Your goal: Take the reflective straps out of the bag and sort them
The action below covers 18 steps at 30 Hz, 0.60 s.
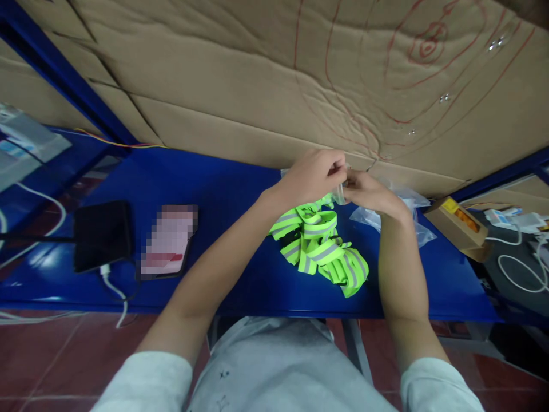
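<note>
My left hand [315, 174] and my right hand [369, 191] meet above the far side of the blue table [223, 189]. Both are closed in a pinch on a small clear plastic bag [341, 191] held between them. Just below and in front of my hands lies a pile of neon-yellow reflective straps with grey bands [321, 246]. More clear plastic bags [403, 214] lie on the table behind my right wrist.
A black device [103, 234] with a white cable and a phone [169, 240] lie at the left of the table. A small cardboard box [461, 226] sits at the right. A large cardboard sheet [274, 80] stands behind. White cables lie at the far right.
</note>
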Available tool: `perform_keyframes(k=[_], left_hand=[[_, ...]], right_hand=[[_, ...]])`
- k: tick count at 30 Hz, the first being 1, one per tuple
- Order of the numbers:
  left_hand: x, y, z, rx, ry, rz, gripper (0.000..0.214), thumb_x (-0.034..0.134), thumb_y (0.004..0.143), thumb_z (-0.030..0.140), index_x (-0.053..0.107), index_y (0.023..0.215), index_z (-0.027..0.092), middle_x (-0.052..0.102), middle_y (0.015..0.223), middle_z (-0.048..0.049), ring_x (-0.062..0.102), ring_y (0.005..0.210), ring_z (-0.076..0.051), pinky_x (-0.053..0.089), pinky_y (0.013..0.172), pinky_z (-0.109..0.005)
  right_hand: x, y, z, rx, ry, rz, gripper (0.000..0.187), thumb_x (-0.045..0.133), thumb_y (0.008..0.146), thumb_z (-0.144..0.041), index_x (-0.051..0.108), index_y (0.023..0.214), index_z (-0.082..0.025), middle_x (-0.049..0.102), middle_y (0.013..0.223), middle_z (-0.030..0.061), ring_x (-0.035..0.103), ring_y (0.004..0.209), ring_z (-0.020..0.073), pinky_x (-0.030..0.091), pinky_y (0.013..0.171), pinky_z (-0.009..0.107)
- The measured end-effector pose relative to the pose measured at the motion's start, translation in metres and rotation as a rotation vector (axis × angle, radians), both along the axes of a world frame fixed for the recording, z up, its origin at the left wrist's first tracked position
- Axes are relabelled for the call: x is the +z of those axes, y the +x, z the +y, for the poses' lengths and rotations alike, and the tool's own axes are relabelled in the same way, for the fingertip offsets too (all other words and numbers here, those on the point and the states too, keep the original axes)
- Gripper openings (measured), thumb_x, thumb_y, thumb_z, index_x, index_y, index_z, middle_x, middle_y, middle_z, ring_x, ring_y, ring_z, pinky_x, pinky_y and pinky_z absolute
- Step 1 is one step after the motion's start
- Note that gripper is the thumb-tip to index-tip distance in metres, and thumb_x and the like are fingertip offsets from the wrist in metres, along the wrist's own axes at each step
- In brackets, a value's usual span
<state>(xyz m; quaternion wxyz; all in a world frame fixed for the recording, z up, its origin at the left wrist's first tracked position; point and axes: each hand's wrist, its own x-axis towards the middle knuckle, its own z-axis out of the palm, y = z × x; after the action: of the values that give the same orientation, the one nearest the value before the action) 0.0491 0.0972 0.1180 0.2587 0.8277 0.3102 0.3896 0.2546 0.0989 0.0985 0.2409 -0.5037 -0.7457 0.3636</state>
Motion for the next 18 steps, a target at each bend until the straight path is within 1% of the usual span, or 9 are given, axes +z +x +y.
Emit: perform_keyframes(k=[2, 5, 6, 8, 11, 14, 15, 16, 18], left_hand=[[-0.005, 0.002, 0.003, -0.047, 0.003, 0.015, 0.019, 0.054, 0.094, 0.018, 0.057, 0.076, 0.020, 0.062, 0.072, 0.0003, 0.054, 0.070, -0.015, 0.037, 0.069, -0.032], [-0.011, 0.006, 0.005, -0.034, 0.058, 0.054, 0.022, 0.049, 0.098, 0.026, 0.058, 0.079, 0.025, 0.066, 0.080, -0.0020, 0.055, 0.076, -0.018, 0.042, 0.077, -0.037], [-0.012, 0.008, 0.005, -0.024, 0.083, 0.067, 0.023, 0.048, 0.099, 0.029, 0.059, 0.080, 0.026, 0.067, 0.083, -0.0026, 0.056, 0.078, -0.020, 0.044, 0.080, -0.038], [-0.009, 0.010, 0.000, -0.012, 0.107, 0.069, 0.022, 0.047, 0.101, 0.032, 0.060, 0.083, 0.028, 0.069, 0.088, -0.0030, 0.059, 0.084, -0.021, 0.046, 0.086, -0.041], [0.002, 0.009, -0.012, 0.049, 0.126, -0.005, 0.022, 0.046, 0.104, 0.034, 0.063, 0.091, 0.028, 0.071, 0.097, -0.0044, 0.064, 0.095, -0.022, 0.049, 0.093, -0.041], [0.012, 0.003, -0.018, 0.229, 0.267, -0.137, 0.016, 0.052, 0.105, 0.040, 0.063, 0.108, 0.028, 0.068, 0.126, -0.0084, 0.060, 0.126, -0.024, 0.048, 0.107, -0.041], [0.013, 0.000, -0.016, 0.318, 0.315, -0.193, 0.019, 0.057, 0.104, 0.043, 0.060, 0.116, 0.029, 0.064, 0.136, -0.0093, 0.054, 0.137, -0.024, 0.046, 0.113, -0.040], [0.013, -0.003, -0.012, 0.396, 0.337, -0.253, 0.030, 0.062, 0.101, 0.046, 0.056, 0.125, 0.030, 0.058, 0.147, -0.0096, 0.047, 0.146, -0.023, 0.044, 0.118, -0.038], [0.009, -0.008, 0.001, 0.468, 0.267, -0.374, 0.052, 0.065, 0.099, 0.050, 0.043, 0.141, 0.030, 0.045, 0.161, -0.0099, 0.041, 0.154, -0.020, 0.042, 0.123, -0.034]], right_hand=[[-0.006, 0.000, 0.005, 0.005, -0.028, 0.064, 0.037, 0.086, 0.073, -0.044, 0.073, 0.096, -0.019, 0.073, 0.088, 0.0030, 0.064, 0.068, 0.0170, 0.059, 0.057, 0.031], [-0.014, -0.004, 0.008, 0.029, -0.052, 0.042, 0.020, 0.080, 0.075, -0.029, 0.069, 0.090, -0.021, 0.068, 0.076, -0.0007, 0.063, 0.062, 0.0168, 0.059, 0.056, 0.032], [-0.015, -0.005, 0.009, 0.029, -0.041, 0.025, 0.016, 0.077, 0.076, -0.024, 0.068, 0.089, -0.021, 0.067, 0.073, -0.0012, 0.063, 0.062, 0.0172, 0.059, 0.057, 0.032], [-0.013, -0.009, 0.008, -0.004, 0.061, 0.015, 0.012, 0.075, 0.077, -0.020, 0.068, 0.087, -0.022, 0.067, 0.074, -0.0003, 0.065, 0.069, 0.0199, 0.060, 0.065, 0.035], [-0.003, -0.012, 0.007, -0.092, 0.313, 0.056, 0.012, 0.077, 0.083, -0.033, 0.070, 0.086, -0.024, 0.069, 0.082, 0.0017, 0.067, 0.087, 0.0248, 0.062, 0.085, 0.044], [0.010, -0.010, 0.003, -0.235, 0.465, 0.120, 0.029, 0.079, 0.085, -0.053, 0.070, 0.086, -0.026, 0.070, 0.085, 0.0021, 0.068, 0.089, 0.0259, 0.061, 0.090, 0.048], [0.013, -0.008, 0.002, -0.285, 0.495, 0.156, 0.032, 0.079, 0.084, -0.056, 0.071, 0.087, -0.026, 0.071, 0.088, 0.0026, 0.069, 0.090, 0.0263, 0.061, 0.091, 0.048], [0.016, -0.007, 0.000, -0.327, 0.516, 0.204, 0.034, 0.080, 0.084, -0.058, 0.072, 0.091, -0.026, 0.073, 0.092, 0.0033, 0.070, 0.093, 0.0269, 0.062, 0.092, 0.048], [0.020, -0.006, -0.003, -0.370, 0.519, 0.321, 0.035, 0.077, 0.086, -0.059, 0.073, 0.099, -0.026, 0.075, 0.103, 0.0048, 0.073, 0.101, 0.0281, 0.062, 0.092, 0.048]])
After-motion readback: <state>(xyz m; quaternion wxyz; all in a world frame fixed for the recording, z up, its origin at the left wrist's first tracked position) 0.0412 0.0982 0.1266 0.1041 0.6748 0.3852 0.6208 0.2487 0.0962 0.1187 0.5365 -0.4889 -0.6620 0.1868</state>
